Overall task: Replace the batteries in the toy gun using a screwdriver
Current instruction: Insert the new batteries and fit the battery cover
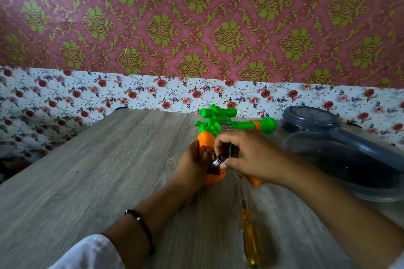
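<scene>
A green and orange toy gun (220, 123) lies on the wooden table (87, 181), barrel pointing right. My left hand (194, 164) grips its orange handle, where a dark battery compartment shows open. My right hand (244, 155) pinches a small dark battery (217, 160) at that compartment. A yellow-handled screwdriver (249, 233) lies on the table near me, below my right forearm, untouched. An orange piece (254, 180) peeks out under my right hand.
A dark grey plastic container (349, 166) with its lid (310, 118) sits at the right of the table. A floral-papered wall runs close behind the table's far edge.
</scene>
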`<state>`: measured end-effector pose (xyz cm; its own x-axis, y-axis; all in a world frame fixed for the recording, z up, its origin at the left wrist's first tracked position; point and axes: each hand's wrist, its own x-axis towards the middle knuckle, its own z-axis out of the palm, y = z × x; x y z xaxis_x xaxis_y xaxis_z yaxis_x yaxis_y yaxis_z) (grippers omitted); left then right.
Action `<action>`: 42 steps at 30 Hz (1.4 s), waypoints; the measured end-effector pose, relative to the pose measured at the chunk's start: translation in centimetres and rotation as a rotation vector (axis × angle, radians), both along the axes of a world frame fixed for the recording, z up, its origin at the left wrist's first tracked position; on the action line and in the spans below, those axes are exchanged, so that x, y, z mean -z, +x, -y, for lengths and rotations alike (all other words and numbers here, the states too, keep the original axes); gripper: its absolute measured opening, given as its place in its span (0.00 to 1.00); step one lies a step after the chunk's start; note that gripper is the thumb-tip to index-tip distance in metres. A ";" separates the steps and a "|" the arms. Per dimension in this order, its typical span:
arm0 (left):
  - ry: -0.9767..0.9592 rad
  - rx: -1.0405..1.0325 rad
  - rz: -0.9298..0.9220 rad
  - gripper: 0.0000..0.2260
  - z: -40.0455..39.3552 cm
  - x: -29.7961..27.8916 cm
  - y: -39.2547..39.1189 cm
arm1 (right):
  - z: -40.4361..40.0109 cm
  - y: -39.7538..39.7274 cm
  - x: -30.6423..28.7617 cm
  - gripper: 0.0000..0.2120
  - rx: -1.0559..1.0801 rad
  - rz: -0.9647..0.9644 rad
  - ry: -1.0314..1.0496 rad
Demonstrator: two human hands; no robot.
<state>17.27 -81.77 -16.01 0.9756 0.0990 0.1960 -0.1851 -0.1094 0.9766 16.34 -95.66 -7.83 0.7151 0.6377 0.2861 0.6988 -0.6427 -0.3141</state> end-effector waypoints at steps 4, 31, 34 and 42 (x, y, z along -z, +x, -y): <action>-0.015 -0.001 -0.006 0.13 -0.2 0.2 0.1 | -0.1 0.4 1.0 0.11 -0.022 -0.001 0.099; -0.089 0.048 -0.048 0.08 -0.4 0.2 0.1 | -0.5 0.6 2.3 0.06 -0.100 -0.002 0.067; -0.084 0.040 -0.036 0.09 -0.3 0.4 0.3 | -0.6 0.7 2.4 0.05 -0.096 0.012 0.083; -0.286 0.038 -0.167 0.22 -0.3 -0.1 0.2 | -1.0 0.9 3.7 0.09 0.007 0.088 0.102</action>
